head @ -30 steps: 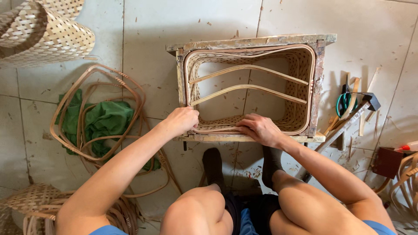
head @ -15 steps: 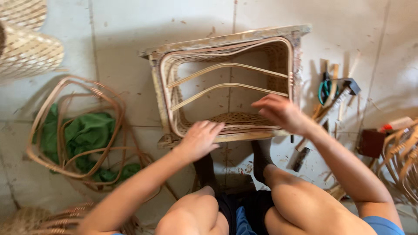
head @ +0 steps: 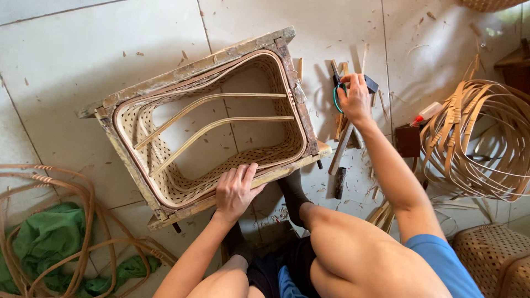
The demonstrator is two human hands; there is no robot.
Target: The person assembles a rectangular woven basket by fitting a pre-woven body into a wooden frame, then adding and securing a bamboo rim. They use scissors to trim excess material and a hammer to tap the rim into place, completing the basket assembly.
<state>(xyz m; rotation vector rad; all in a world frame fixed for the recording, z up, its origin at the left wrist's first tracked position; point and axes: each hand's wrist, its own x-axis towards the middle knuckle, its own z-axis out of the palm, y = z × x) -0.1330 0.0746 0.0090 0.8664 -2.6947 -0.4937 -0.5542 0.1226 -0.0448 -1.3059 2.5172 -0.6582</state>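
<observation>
Left hand (head: 234, 190) rests flat, ungripping, on the near rim of the woven basket frame (head: 207, 124); right hand (head: 354, 99) grasps green-handled scissors (head: 334, 95) among floor tools.

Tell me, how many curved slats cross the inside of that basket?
2. Both span the basket side by side: the upper slat nearer the far rim, the lower slat nearer the left hand. None looks hidden.
</observation>
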